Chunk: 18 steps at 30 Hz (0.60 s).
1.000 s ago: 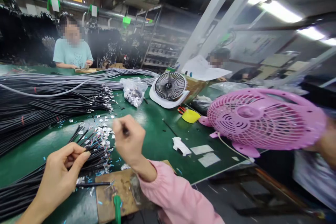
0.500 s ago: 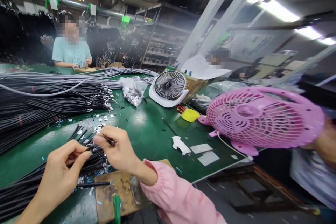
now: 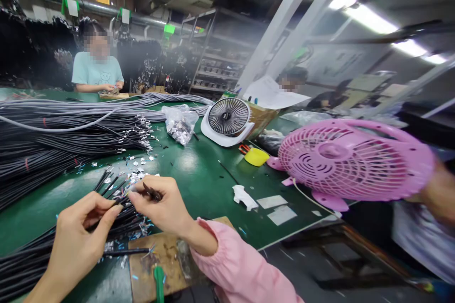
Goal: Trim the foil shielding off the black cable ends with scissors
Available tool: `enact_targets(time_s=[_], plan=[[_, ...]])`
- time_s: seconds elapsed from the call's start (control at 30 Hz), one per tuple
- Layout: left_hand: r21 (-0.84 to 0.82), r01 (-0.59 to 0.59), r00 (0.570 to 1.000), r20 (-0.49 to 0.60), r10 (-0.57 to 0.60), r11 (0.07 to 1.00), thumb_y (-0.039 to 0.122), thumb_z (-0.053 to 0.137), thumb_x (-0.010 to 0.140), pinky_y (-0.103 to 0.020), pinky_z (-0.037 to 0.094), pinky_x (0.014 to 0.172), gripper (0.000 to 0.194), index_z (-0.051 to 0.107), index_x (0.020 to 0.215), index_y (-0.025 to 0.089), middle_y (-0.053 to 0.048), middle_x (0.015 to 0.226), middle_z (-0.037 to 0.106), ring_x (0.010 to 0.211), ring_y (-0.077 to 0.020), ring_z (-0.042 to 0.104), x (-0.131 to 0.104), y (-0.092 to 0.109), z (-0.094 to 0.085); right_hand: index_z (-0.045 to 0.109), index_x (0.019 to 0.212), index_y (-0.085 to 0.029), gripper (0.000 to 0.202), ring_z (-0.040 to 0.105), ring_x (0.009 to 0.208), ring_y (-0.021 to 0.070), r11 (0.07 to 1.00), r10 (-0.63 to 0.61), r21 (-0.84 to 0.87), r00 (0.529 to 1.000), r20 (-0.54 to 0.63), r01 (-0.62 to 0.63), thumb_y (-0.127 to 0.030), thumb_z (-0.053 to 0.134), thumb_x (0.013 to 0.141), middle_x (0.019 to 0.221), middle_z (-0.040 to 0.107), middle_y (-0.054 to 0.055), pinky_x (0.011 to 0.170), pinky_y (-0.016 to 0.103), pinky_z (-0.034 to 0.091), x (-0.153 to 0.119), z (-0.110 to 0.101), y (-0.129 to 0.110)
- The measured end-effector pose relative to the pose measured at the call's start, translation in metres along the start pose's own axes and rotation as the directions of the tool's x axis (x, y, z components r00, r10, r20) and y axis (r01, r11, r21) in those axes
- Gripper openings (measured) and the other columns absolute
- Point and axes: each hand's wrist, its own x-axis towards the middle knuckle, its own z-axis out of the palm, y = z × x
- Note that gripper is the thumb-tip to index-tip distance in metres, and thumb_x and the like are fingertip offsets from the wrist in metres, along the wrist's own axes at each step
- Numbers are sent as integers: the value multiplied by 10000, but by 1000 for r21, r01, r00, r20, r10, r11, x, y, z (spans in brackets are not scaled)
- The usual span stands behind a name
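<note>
My left hand point(image 3: 80, 232) pinches a black cable point(image 3: 118, 201) close to its end, between thumb and forefinger. Facing it, my right hand point(image 3: 165, 202) is closed, its thumb and forefinger at the cable's stripped tip. A slim dark tool point(image 3: 152, 192) is tucked in the right hand's curled fingers; its exact kind does not show. Under both hands lies a bundle of black cables point(image 3: 31, 258), with thin coloured wires at the ends. One cable point(image 3: 126, 251) rests with its stripped end on a worn wooden block point(image 3: 144, 279).
Foil scraps point(image 3: 135, 175) litter the green table point(image 3: 199, 175). Beyond are thick cable bundles point(image 3: 88, 132), a plastic bag point(image 3: 181, 125), a white fan point(image 3: 227, 120) and yellow tape point(image 3: 256, 156). A pink fan point(image 3: 351, 158) stands right. A person point(image 3: 97, 71) works opposite.
My right hand has shifted slightly right and down, and the dark tool in it has turned a little. My left hand keeps its pinch. The person opposite has brought their hands together.
</note>
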Motion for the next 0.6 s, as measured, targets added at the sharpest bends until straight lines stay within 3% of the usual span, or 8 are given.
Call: enact_targets(time_s=[0.3, 0.47, 0.6], plan=[[232, -188, 974, -84, 212, 954, 287, 637, 797, -192, 357, 411, 220, 639, 589, 217, 63, 503, 535, 413, -78, 448, -4, -5, 4, 502, 524, -187, 116, 340, 471, 76, 989, 145, -2, 989, -41, -146, -197, 534, 634, 472, 384, -61, 468, 217, 318, -4, 3, 0], [135, -69, 996, -44, 76, 988, 364, 649, 780, -188, 367, 392, 242, 666, 589, 216, 44, 509, 584, 431, -97, 506, 1, -4, 1, 482, 476, -181, 160, 305, 472, 60, 956, 246, 151, 968, 52, -251, -185, 576, 606, 463, 368, -75, 439, 197, 283, -1, 3, 0], [62, 46, 997, 53, -49, 997, 471, 636, 763, -194, 377, 374, 324, 690, 584, 205, 11, 517, 594, 426, -115, 518, 6, -3, -5, 567, 510, -169, 130, 294, 462, 57, 873, 359, 282, 916, 182, -398, -201, 608, 629, 462, 369, -78, 436, 195, 283, 4, -1, 4]])
